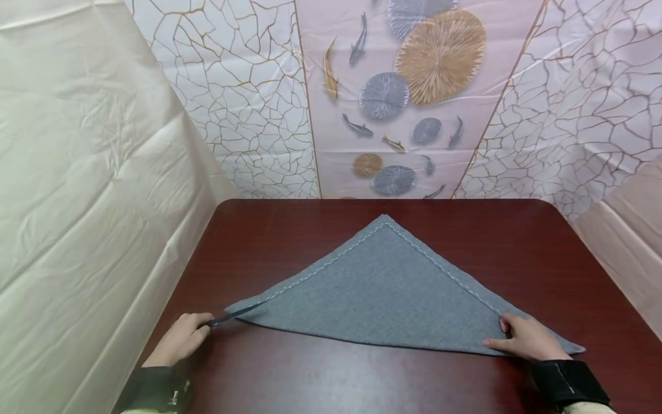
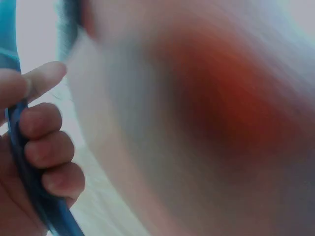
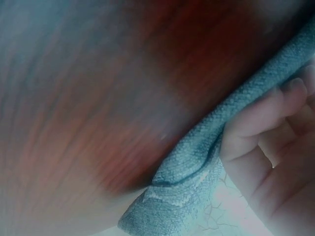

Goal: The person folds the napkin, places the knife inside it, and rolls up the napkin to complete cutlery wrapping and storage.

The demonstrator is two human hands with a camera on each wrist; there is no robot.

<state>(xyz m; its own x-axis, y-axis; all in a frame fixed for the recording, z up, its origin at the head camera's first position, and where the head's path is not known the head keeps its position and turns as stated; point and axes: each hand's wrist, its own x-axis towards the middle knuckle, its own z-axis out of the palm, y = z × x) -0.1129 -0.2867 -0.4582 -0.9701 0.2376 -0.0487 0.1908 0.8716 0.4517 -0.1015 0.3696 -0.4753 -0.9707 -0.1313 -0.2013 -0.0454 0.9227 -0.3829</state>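
Left hand (image 1: 178,340) grips slim dark object (image 1: 237,314) | right hand (image 1: 531,338) pinches grey cloth (image 1: 385,287) — spread between them

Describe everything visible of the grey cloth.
The grey cloth is a matte, felt-like triangle with pale stitching along its two far edges. It lies mostly flat on the reddish-brown table, its point toward the far side. The right hand touches it near its right corner; a dark slim tool, held in the left hand, reaches its left corner.
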